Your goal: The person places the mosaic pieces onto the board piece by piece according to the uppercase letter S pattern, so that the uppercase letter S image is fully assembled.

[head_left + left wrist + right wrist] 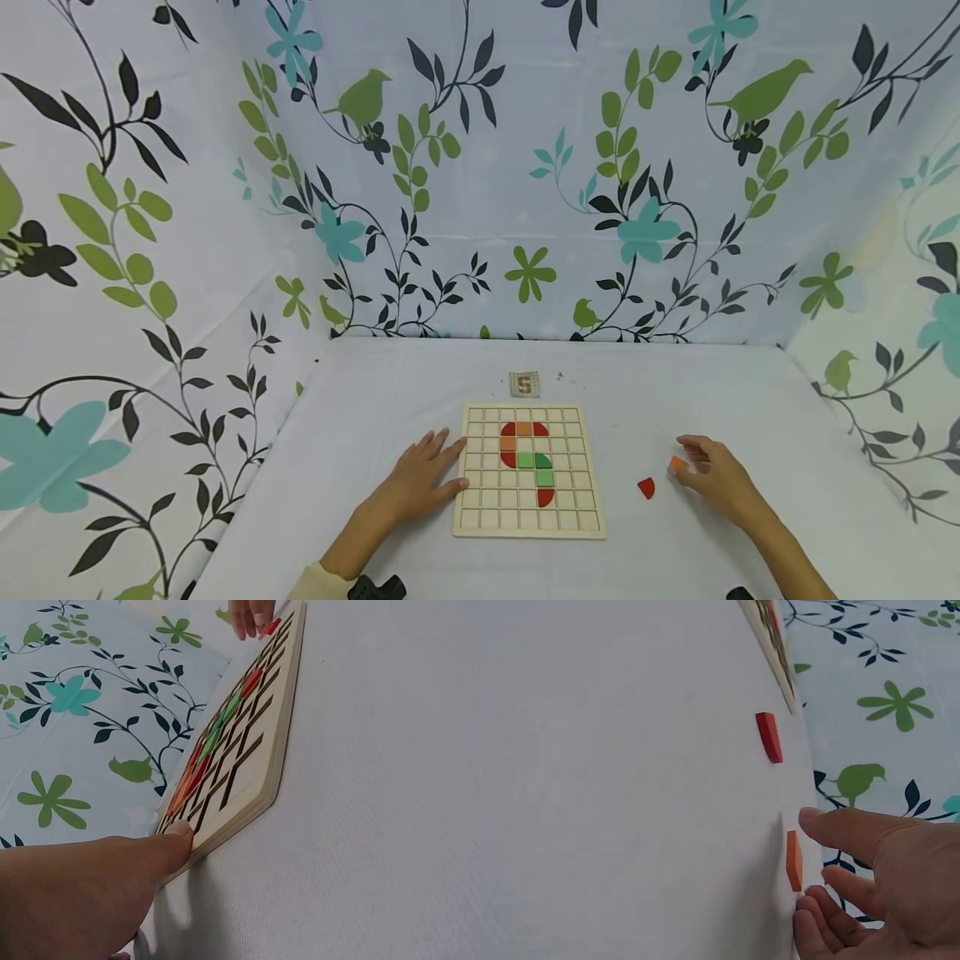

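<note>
In the head view my left hand (422, 482) lies at the left edge of a wooden grid board (487, 523), fingers extended. The left wrist view shows its thumb (177, 838) resting on the board's rim. Red, orange and green tiles form an S-like curve on the grid, among them a green square tile (545, 478). To the right of the board, my right hand (712, 479) is over the table beside an orange square tile (793, 861). Its thumb and fingers are spread on either side of that tile. A red quarter-round tile (647, 488) lies between this hand and the board.
Behind the board lies a small card (524, 384) marked with an S-like figure. White cloth (390, 392) covers the table. A patterned curtain (480, 167) with leaves, flowers and birds rises at the back and sides.
</note>
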Available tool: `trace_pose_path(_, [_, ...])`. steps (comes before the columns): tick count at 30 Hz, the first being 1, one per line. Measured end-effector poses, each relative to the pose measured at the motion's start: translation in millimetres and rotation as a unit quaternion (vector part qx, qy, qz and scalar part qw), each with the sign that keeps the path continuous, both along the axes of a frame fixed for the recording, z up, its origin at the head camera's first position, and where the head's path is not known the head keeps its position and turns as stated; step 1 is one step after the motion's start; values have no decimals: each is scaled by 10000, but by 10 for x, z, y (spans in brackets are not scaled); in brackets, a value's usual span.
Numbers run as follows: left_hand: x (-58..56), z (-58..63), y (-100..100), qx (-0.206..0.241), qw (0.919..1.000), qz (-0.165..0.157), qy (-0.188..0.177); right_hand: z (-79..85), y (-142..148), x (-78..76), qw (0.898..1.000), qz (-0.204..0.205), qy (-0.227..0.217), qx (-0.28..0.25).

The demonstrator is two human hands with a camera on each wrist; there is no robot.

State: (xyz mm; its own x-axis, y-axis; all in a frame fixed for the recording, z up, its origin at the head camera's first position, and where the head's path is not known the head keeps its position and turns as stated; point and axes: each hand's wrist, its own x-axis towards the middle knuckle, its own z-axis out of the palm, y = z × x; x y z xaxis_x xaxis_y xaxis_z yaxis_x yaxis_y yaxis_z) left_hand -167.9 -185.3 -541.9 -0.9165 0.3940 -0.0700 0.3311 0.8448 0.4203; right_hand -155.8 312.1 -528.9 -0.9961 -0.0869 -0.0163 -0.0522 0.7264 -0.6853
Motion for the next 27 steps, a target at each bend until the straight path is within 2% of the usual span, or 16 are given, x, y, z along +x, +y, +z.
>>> trace_pose_path(8, [-15,-25,-10,-35,9999,-63,80,-100,-20,21,9992,-81,269,295])
trace_pose_path(15, [-3,-7,-12,-115,9999,-42,11,-165,-95,71,9973,-264,507,464])
trace_pose_path(22, [-3,-22,-5,-24,10000,-33,-8,-168,-153,77,9947,-334,786,573])
trace_pose_path(27, [-5,-27,-6,-73,10000,-34,16,-162,-181,39,9936,-353,787,728])
